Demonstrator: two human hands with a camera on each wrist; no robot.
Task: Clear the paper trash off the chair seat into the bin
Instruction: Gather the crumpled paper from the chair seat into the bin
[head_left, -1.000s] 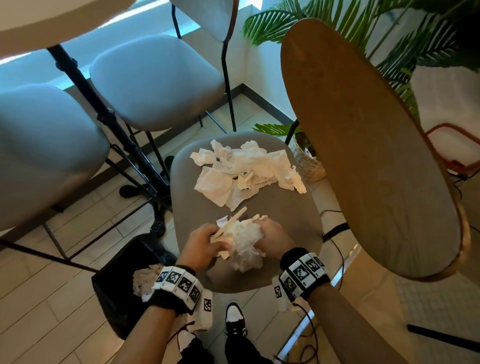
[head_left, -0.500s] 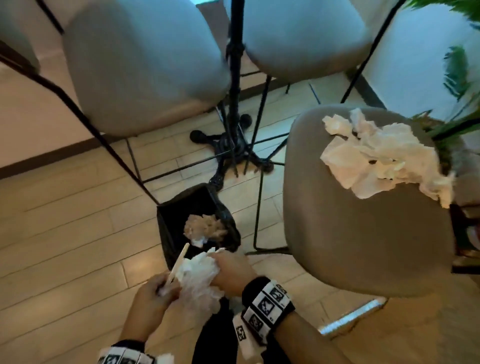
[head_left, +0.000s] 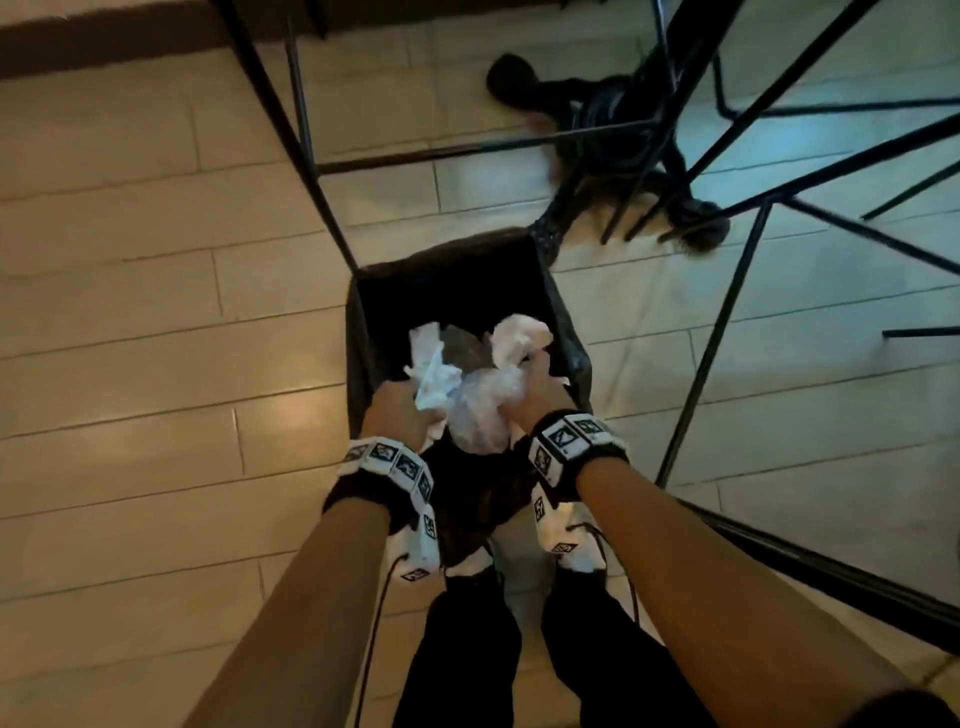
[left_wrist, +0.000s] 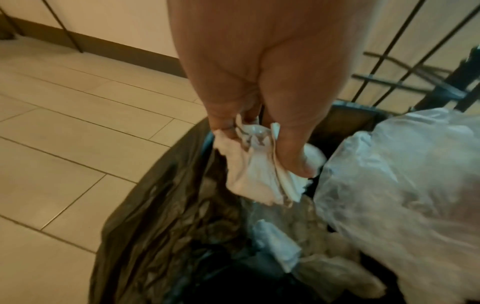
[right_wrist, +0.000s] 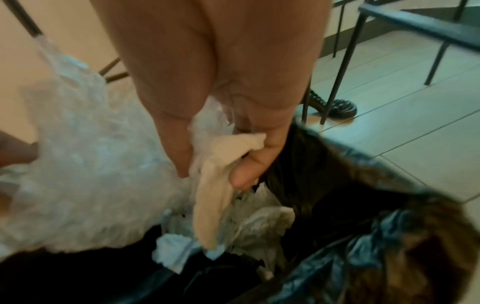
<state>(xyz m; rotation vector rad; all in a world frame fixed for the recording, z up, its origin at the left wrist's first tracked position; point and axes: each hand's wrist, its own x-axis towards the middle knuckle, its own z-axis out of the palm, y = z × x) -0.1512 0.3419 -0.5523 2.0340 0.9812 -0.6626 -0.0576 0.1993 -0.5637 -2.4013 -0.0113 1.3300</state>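
Observation:
A bin with a black liner stands on the floor right in front of me, with crumpled paper inside. Both hands hold one bundle of white paper and clear plastic wrap over its near half. My left hand pinches a wad of white paper between thumb and fingers. My right hand grips a cream paper piece together with the plastic wrap. In the wrist views the left hand and right hand hang just above the liner. The chair seat is out of view.
Thin black chair legs and crossbars cross the tiled floor behind and to the right of the bin. An ornate black table base stands behind it. My own legs and shoes are at the bin's near side.
Both hands carried the paper bundle off the chair seat, left and down, and now hold it over the bin. My view swung from the chair to the floor.

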